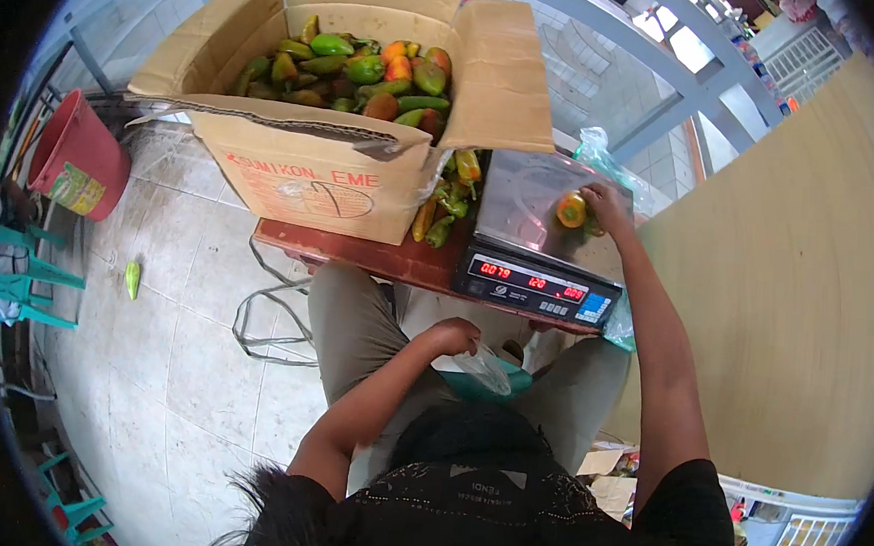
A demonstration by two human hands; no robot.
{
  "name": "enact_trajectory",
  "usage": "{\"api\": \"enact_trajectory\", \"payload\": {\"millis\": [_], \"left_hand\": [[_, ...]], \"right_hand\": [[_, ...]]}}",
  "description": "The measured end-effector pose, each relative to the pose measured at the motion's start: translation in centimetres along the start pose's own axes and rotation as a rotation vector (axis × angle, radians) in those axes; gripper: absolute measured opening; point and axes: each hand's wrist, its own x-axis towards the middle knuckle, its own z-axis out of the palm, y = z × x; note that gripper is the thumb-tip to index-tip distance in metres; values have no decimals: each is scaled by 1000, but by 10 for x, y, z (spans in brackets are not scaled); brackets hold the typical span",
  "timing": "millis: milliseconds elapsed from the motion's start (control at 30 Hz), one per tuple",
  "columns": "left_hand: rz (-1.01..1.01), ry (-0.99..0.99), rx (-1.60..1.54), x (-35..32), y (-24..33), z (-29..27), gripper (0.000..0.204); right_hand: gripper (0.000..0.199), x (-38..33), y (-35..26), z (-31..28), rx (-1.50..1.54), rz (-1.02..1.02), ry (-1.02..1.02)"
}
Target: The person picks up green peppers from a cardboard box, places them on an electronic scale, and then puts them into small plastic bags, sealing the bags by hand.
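Note:
My left hand [453, 336] is closed on the gathered top of a clear plastic bag [486, 369], held low between my knees. My right hand [606, 205] reaches over the metal plate of a digital scale [529, 194]. Its curled fingers grip at an orange-and-green pepper [571, 210]; part of a darker green pepper shows beneath the hand. Red digits glow on the scale's front panel [536, 283]. Left of the scale, an open cardboard box [313, 170] is filled with green, orange and reddish peppers [364, 68].
More peppers [449, 199] lie between box and scale on the reddish-brown table [358, 256]. A red bucket [82, 156] stands at left. One green pepper [132, 279] lies on the tiled floor. A tall wooden panel [776, 294] is close on the right, with plastic bags [604, 158] behind the scale.

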Motion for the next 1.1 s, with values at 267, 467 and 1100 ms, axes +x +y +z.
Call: {"api": "enact_trajectory", "payload": {"millis": [267,467,1100], "left_hand": [[231,114,108,7,-8,11,19],[174,85,68,11,-11,15,23],[242,170,1,0,11,16,20]], "right_hand": [[21,31,-26,-37,-69,-143,377],[27,48,-237,-100,171,-833,336],[51,88,-351,32,-789,-1317,-199]]}}
